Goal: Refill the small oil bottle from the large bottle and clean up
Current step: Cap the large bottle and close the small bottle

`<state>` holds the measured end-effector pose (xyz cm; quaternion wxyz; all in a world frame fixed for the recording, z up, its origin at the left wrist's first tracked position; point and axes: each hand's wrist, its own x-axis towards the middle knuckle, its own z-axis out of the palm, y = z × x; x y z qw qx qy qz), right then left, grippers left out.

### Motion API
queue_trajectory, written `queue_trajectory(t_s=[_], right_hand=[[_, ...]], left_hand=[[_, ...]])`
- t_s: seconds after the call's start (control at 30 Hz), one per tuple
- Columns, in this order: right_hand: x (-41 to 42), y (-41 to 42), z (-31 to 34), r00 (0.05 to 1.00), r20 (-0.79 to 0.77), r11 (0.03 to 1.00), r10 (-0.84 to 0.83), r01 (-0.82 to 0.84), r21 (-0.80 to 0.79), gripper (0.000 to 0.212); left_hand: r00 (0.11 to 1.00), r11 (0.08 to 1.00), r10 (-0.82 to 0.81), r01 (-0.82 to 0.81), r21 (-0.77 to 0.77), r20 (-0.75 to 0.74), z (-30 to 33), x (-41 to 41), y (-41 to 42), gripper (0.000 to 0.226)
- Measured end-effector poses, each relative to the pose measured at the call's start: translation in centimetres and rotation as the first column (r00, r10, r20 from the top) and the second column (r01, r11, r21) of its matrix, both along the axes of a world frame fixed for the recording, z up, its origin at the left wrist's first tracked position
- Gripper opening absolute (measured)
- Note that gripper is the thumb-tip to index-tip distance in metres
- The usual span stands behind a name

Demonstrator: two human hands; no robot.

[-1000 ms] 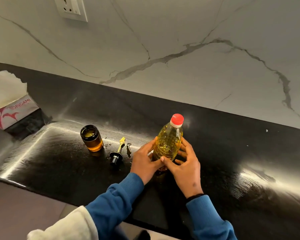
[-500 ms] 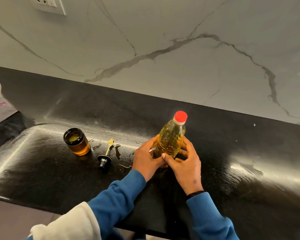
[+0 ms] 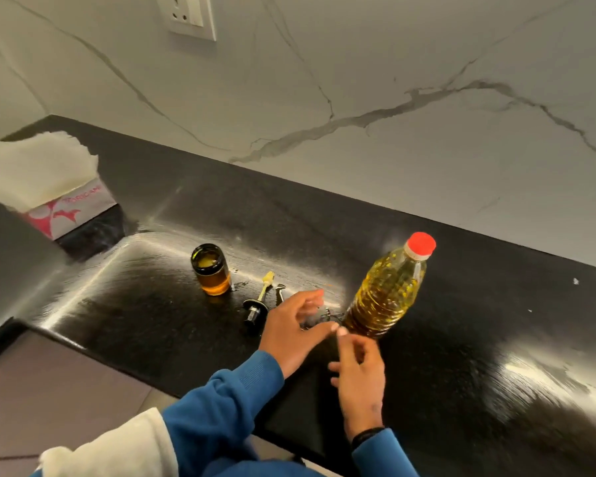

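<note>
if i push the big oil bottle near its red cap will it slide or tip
Probably tip: the large bottle is tall, narrow-based and nearly full, so likely heavy. Oil drops beside its base suggest it may also skid on the glossy countertop, and its plastic may feel slippery.

My left hand [image 3: 291, 330] is motion-blurred beside the large bottle [image 3: 386, 290]; the tissue box [image 3: 72, 210], far left of it, is cut off.

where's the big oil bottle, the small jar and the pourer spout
large oil bottle [image 3: 386, 297]: head view, on its oil-filled body
small jar [image 3: 211, 270]: head view, on its glass side
pourer spout [image 3: 256, 309]: head view, on its black collar
</note>
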<state>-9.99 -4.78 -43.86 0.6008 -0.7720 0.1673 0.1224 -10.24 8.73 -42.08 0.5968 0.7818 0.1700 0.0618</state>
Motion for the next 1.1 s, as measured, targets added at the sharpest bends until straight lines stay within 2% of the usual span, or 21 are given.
queue_trajectory(t_s=[0.07,0.13,0.23,0.3,0.47,0.63,0.8,1.1], right_hand=[[-0.2,2.2,-0.1,0.992,0.012,0.992,0.126,-0.126,-0.017,0.016],[0.1,4.3,0.1,0.978,0.016,0.978,0.207,-0.207,0.007,0.014],[0.5,7.8,0.4,0.966,-0.011,0.963,0.257,-0.256,0.089,0.026],[0.6,9.8,0.5,0.956,-0.079,0.948,0.283,-0.266,0.175,0.035],[0.8,13.1,0.4,0.940,-0.227,0.945,0.255,-0.193,0.263,0.045],[0.7,14.5,-0.4,0.940,-0.273,0.962,0.203,-0.139,0.236,0.043],[0.3,14.4,-0.9,0.977,-0.191,0.955,0.098,-0.038,0.295,0.032],[-1.0,14.3,1.0,1.000,-0.003,0.860,-0.023,0.021,0.510,0.044]], left_hand=[[0.994,0.993,0.107,-0.109,-0.040,-0.033,-0.2,-1.7,2.2,0.040],[0.970,0.970,0.227,-0.233,-0.068,-0.087,-0.6,-3.2,4.3,0.031],[0.899,0.909,0.399,-0.414,-0.050,-0.182,-1.3,-4.7,7.6,0.021],[0.871,0.888,0.439,-0.457,-0.039,-0.221,-1.6,-4.9,9.4,0.022],[0.904,0.943,0.287,-0.325,-0.071,-0.318,-1.7,-3.4,12.0,0.041],[0.919,0.970,0.154,-0.210,-0.121,-0.362,-2.4,-2.0,12.8,0.034],[0.943,0.973,0.100,-0.159,-0.167,-0.319,-2.8,-1.7,13.7,0.023],[0.994,0.974,-0.026,0.001,-0.228,-0.108,0.2,-3.6,15.4,0.011]])
